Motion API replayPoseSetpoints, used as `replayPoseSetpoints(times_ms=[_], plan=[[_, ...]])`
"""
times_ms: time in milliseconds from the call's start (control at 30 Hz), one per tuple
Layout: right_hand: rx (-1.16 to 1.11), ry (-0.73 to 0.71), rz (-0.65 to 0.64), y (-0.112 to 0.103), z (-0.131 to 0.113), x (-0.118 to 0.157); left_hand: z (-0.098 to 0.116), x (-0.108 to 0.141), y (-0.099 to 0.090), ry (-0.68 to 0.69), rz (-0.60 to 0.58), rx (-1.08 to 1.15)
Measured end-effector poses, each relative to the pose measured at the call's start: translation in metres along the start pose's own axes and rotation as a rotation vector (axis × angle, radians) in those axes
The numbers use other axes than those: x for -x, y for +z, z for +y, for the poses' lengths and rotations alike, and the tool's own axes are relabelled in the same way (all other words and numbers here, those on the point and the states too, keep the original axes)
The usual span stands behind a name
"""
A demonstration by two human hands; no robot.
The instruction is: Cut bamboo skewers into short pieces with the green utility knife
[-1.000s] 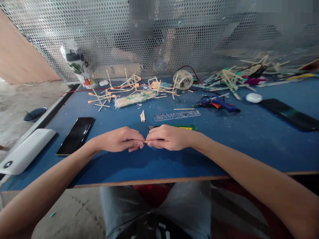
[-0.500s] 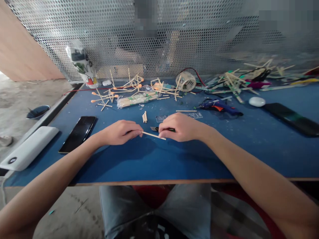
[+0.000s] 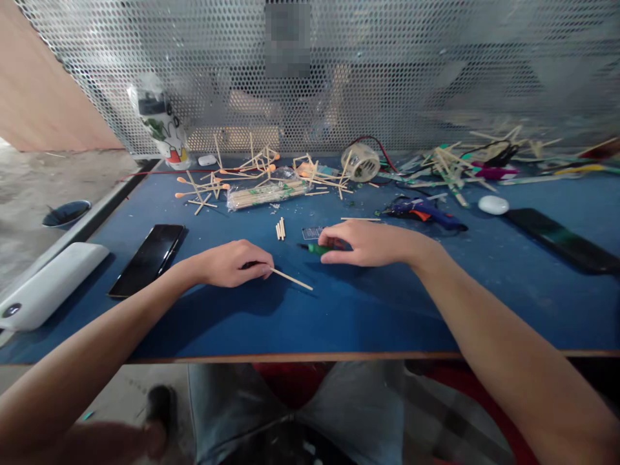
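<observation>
My left hand (image 3: 237, 263) is closed on one end of a thin wooden stick (image 3: 291, 279), pinched between thumb and fingers. The stick's free end points right and toward me, just above the blue table. To its right, my right hand (image 3: 356, 244) has its fingers curled round a small green-handled utility knife (image 3: 317, 248). The knife's dark tip points left, is smeared by motion, and stands apart from the stick. Several short cut sticks (image 3: 280, 228) lie together beyond the hands. Another long stick (image 3: 361, 219) lies behind my right hand.
A phone (image 3: 148, 259) and a white power bank (image 3: 53, 284) lie left. A bag of sticks (image 3: 266, 194), stick structures with orange ends (image 3: 201, 190) and a bottle (image 3: 165, 132) stand along the mesh panel. A blue glue gun (image 3: 426, 212) and black phone (image 3: 564, 239) lie right.
My right hand has let go of the stick and moved slightly right. The knife has turned, showing its green handle. The stick now tilts toward me from my left hand alone.
</observation>
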State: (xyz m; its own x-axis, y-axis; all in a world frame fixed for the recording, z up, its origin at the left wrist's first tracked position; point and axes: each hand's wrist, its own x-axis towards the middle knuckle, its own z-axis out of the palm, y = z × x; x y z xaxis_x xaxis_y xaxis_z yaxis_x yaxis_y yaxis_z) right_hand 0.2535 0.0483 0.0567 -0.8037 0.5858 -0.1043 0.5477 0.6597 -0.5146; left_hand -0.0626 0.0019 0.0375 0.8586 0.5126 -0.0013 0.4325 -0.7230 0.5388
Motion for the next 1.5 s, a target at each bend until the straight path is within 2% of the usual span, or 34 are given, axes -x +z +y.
replayPoseSetpoints(times_ms=[167, 300, 500, 600, 767, 1000, 1500], plan=[[-0.269, -0.109, 0.157, 0.007, -0.011, -0.005, -0.001, 0.002, 0.000, 0.013, 0.009, -0.017], [-0.348, -0.149, 0.250, 0.024, -0.011, -0.016, 0.001, 0.003, -0.002, 0.021, 0.031, -0.012], [-0.251, -0.155, 0.157, 0.033, 0.001, -0.022, 0.004, 0.006, -0.009, 0.025, -0.020, 0.071], [-0.177, -0.190, 0.168, 0.031, 0.002, -0.021, 0.005, 0.007, -0.010, 0.027, -0.040, 0.098], [0.037, -0.271, 0.149, 0.034, -0.003, -0.023, 0.004, 0.005, -0.005, 0.040, -0.030, 0.077], [0.254, -0.304, 0.102, 0.040, -0.009, -0.024, -0.004, 0.004, 0.006, 0.051, -0.005, 0.041], [0.339, -0.247, 0.011, 0.035, -0.017, -0.024, -0.003, 0.008, 0.007, 0.043, -0.016, 0.117]])
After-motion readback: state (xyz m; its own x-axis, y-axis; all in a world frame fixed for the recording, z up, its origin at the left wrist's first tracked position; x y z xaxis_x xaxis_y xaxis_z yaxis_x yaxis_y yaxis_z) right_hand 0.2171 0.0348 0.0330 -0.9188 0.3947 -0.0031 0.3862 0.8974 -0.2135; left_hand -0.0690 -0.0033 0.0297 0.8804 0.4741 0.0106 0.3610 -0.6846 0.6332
